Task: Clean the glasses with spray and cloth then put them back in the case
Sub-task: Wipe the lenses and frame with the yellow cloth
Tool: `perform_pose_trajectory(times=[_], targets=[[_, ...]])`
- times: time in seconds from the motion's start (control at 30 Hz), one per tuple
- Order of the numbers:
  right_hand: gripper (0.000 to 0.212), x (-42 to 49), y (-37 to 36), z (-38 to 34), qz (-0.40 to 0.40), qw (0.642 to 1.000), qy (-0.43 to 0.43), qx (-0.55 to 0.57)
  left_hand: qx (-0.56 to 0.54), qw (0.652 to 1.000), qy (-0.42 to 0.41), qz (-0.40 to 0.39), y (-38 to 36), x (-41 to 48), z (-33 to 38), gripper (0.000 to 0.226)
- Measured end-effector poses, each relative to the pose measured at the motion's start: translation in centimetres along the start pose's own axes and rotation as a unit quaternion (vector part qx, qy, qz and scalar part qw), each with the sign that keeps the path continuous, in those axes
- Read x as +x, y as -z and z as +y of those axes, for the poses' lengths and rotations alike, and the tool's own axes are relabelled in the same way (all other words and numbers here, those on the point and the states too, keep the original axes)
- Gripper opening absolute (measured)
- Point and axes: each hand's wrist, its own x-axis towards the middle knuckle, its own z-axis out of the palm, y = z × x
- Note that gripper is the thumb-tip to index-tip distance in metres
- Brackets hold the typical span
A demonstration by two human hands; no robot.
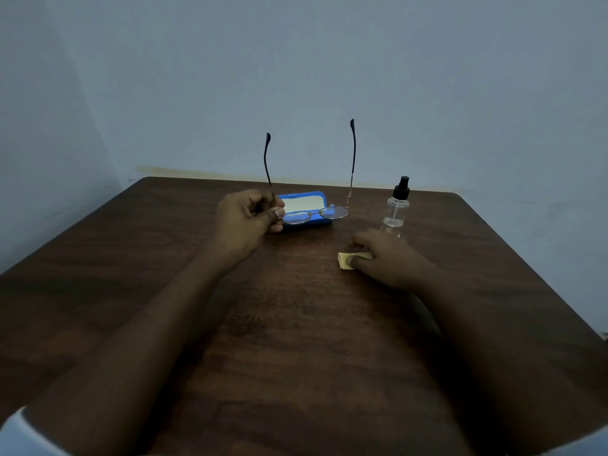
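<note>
My left hand (247,216) pinches the thin-framed glasses (332,212) at the left hinge, holding them above the table with both temples pointing up. Behind them lies the open blue case (320,199) with a pale lining. My right hand (385,255) pinches a small folded yellow cloth (343,260) that lies on the table. A clear spray bottle (396,209) with a black nozzle stands upright just beyond my right hand.
The dark wooden table (296,324) reaches a blue-grey wall at the back. Its left and right edges slant towards me. White sleeves show at the bottom corners.
</note>
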Motion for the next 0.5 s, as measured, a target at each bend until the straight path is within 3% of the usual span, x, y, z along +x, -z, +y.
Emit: perform_pose_trajectory(times=[0.17,0.3,0.5], targets=[[0.003,-0.02,0.15,0.35,0.049,0.998,0.025,0.043,0.007,1.0,-0.003,0.002,0.0,-0.08,0.15,0.023],[0.014,-0.14,0.5,0.54,-0.019,1.0,0.019,-0.012,0.013,1.0,-0.005,0.006,0.03,0.06,0.1,0.021],[0.006,0.13,0.38,0.77,-0.018,0.998,0.051,-0.028,0.014,1.0,-0.001,0.01,-0.1,0.07,-0.24,0.018]])
